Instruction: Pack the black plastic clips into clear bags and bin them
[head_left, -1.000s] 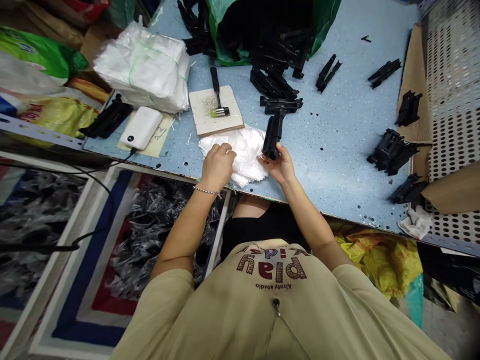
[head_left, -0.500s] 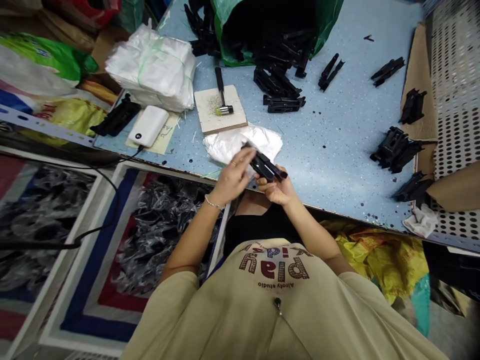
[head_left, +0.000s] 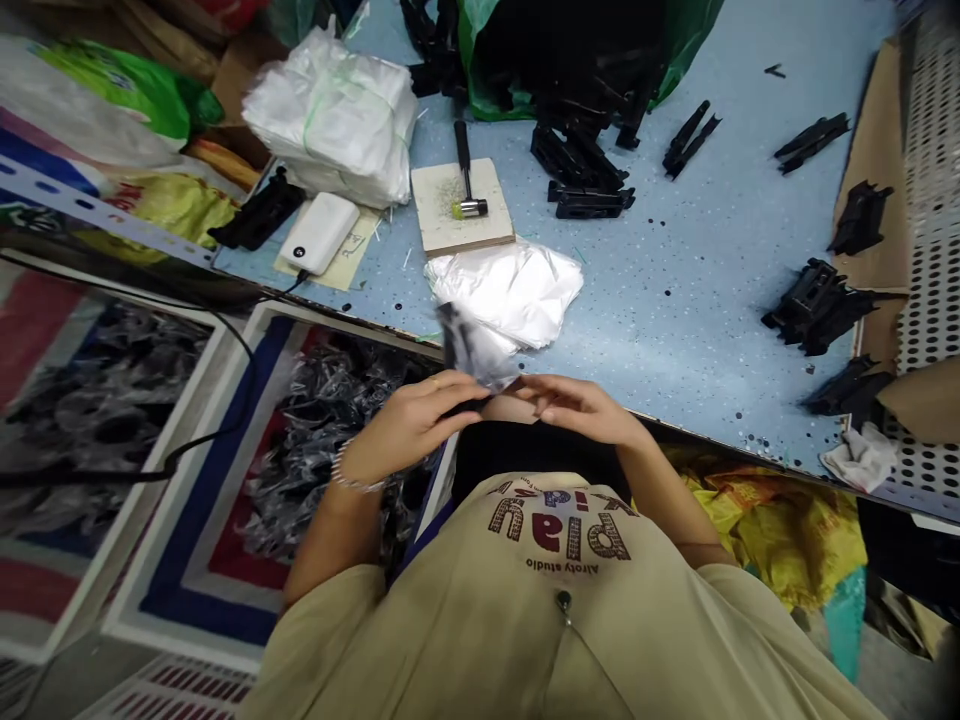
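Observation:
My left hand [head_left: 416, 415] is closed, thumb against fingers, on a black plastic part [head_left: 456, 335] that is smeared by motion. A clear plastic bag [head_left: 491, 362] wraps at least some of this part and reaches toward my right hand [head_left: 581, 405]. The right fingers are bent together at the bag's edge, and the exact pinch is blurred. Just beyond both hands, a stack of flat clear bags [head_left: 525, 290] lies on the blue table [head_left: 637, 330].
A hammer [head_left: 469, 180] rests on a wooden board [head_left: 442, 235]. Black parts [head_left: 592, 200] spill from a green bag [head_left: 480, 60]; more line the right side [head_left: 810, 305]. A white power bank [head_left: 319, 235] sits left. Below, a lined crate [head_left: 255, 480] holds bagged black parts.
The black part has gone from bare between both hands to partly inside a clear bag, tilted toward the left. My hands have moved apart and closer to my body. The view has shifted slightly.

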